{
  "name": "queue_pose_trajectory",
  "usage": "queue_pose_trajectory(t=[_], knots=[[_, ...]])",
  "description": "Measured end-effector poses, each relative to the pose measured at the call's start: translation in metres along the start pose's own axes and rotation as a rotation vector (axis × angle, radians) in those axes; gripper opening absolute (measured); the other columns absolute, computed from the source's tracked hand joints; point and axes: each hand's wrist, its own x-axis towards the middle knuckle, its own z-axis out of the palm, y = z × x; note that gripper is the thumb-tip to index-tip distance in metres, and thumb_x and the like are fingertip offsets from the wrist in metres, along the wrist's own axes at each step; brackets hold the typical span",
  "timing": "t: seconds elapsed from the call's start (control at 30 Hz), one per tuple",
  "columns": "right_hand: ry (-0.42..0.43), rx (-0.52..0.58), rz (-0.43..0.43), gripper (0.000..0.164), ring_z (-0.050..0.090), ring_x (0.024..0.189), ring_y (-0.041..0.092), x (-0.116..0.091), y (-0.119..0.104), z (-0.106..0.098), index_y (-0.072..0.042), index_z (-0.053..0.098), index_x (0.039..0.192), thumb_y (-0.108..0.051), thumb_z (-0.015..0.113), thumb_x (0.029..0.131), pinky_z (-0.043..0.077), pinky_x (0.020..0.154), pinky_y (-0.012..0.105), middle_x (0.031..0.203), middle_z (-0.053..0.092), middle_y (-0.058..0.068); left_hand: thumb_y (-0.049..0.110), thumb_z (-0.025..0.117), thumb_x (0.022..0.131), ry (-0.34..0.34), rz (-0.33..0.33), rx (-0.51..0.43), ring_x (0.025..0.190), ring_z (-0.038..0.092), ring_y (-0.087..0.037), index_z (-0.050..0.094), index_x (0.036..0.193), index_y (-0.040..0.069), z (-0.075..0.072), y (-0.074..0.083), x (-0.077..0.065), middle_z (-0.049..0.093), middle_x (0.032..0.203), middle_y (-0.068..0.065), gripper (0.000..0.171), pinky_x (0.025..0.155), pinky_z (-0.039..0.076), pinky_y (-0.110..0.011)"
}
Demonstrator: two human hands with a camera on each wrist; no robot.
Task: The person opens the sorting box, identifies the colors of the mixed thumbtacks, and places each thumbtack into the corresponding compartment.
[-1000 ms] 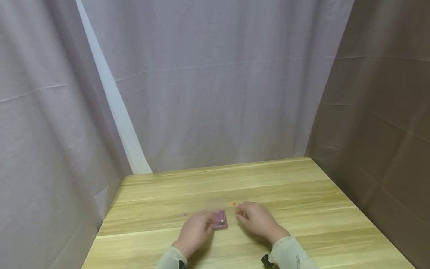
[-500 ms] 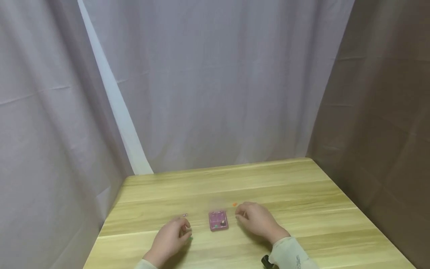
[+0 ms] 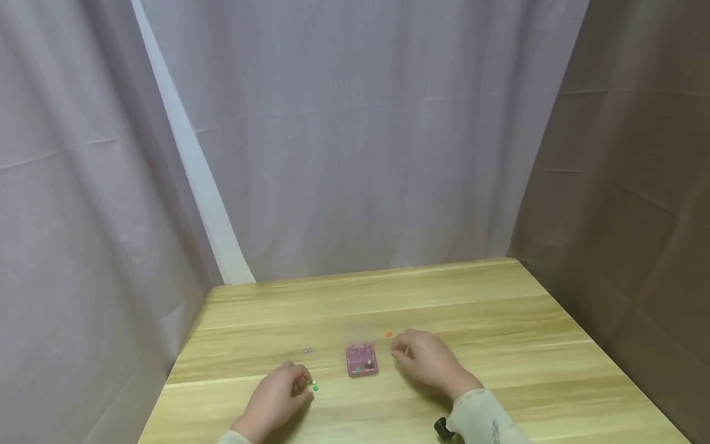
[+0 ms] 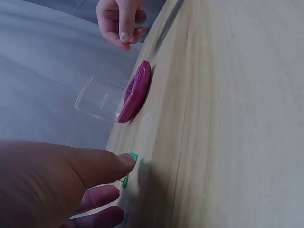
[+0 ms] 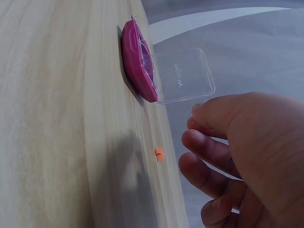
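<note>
Green beads (image 3: 314,386) lie on the wooden table (image 3: 499,345) at lower centre-left of the head view, at the fingertips of the left hand (image 3: 280,398), whose loosely curled fingers touch one but grip nothing. Right of them sits a pink box (image 3: 362,360), its clear lid (image 5: 183,76) open. The right hand (image 3: 424,361) rests loosely curled and empty beside an orange bead (image 3: 388,335).

I see left hand (image 3: 280,394) near-left, fingers loosely curled, thumb extended; right hand (image 3: 427,361) right, fingers curled, holding nothing.
</note>
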Motion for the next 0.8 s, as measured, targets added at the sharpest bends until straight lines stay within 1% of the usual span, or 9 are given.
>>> queue_pose_trajectory(t=[0.1,0.3,0.5,0.6,0.73,0.8], knots=[[-0.003,-0.002,-0.002,0.015,0.056,0.075,0.001,-0.001,0.001,0.000,-0.023,0.073,0.100,-0.033,0.066,0.091,0.054,0.070,0.032,0.088,0.066,-0.016,0.028,0.078,0.078,-0.001,0.003,0.008,0.072,0.052,-0.006,0.069,0.098,0.019,0.002,0.000,0.001,0.058,0.083,0.009,0.024,0.064,0.052,-0.030],[0.008,-0.016,-0.004,0.014,0.055,0.075,0.001,-0.002,0.001,-0.001,-0.023,0.073,0.099,-0.033,0.066,0.091,0.054,0.070,0.032,0.088,0.066,-0.017,0.019,0.076,0.079,0.043,0.016,0.028,0.072,0.051,-0.003,0.068,0.093,0.020,0.004,-0.001,0.003,0.060,0.082,0.010,0.016,0.065,0.053,-0.031],[0.016,-0.021,-0.009,0.010,0.055,0.075,0.000,-0.002,-0.001,-0.002,-0.026,0.072,0.096,-0.032,0.067,0.090,0.054,0.070,0.032,0.088,0.066,-0.017,0.020,0.075,0.081,0.060,0.012,0.047,0.073,0.052,-0.002,0.067,0.089,0.022,0.006,-0.003,0.006,0.060,0.082,0.010,0.011,0.066,0.055,-0.032],[0.025,-0.034,-0.016,0.008,0.055,0.075,0.000,-0.002,-0.001,-0.001,-0.027,0.072,0.095,-0.031,0.068,0.090,0.055,0.070,0.032,0.087,0.066,-0.018,0.019,0.075,0.082,0.072,0.024,0.070,0.073,0.052,-0.003,0.067,0.085,0.023,0.007,-0.003,0.008,0.060,0.081,0.011,0.009,0.067,0.055,-0.033],[0.034,-0.038,-0.025,0.008,0.055,0.075,0.000,-0.002,-0.001,-0.001,-0.026,0.072,0.095,-0.030,0.068,0.089,0.055,0.070,0.032,0.086,0.066,-0.017,0.016,0.073,0.082,0.089,0.035,0.095,0.072,0.052,-0.004,0.067,0.081,0.022,0.008,-0.003,0.010,0.059,0.078,0.011,0.009,0.065,0.055,-0.032],[0.036,-0.037,-0.025,0.008,0.055,0.075,0.000,-0.002,-0.002,0.000,-0.025,0.072,0.095,-0.029,0.069,0.089,0.055,0.070,0.032,0.086,0.066,-0.017,0.016,0.072,0.082,0.086,0.030,0.102,0.072,0.051,-0.004,0.067,0.081,0.022,0.008,-0.003,0.011,0.059,0.078,0.012,0.008,0.066,0.055,-0.032]])
